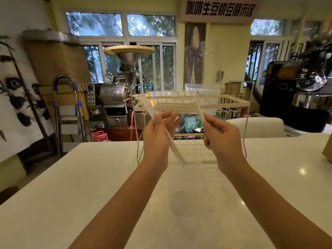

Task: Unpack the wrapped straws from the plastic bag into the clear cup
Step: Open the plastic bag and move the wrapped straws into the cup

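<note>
My left hand (158,130) is raised over the white table (89,186) and pinches a wrapped straw (175,148). The straw slants from upper left down to the right, and its lower tip hangs just above the table. My right hand (221,135) is closed on a second wrapped straw (200,110) that points upward. Thin clear film with glints, apparently the plastic bag (195,69), rises above and between the hands, though its edges are hard to trace. A faint transparent shape below the hands looks like the clear cup (185,186). It is blurred.
A cream wire dish rack (224,103) on a metal frame stands at the table's far edge, just behind the hands. A brown paper bag's corner (327,150) shows at the right edge. Coffee roasters, a step ladder and boxes stand on the floor beyond.
</note>
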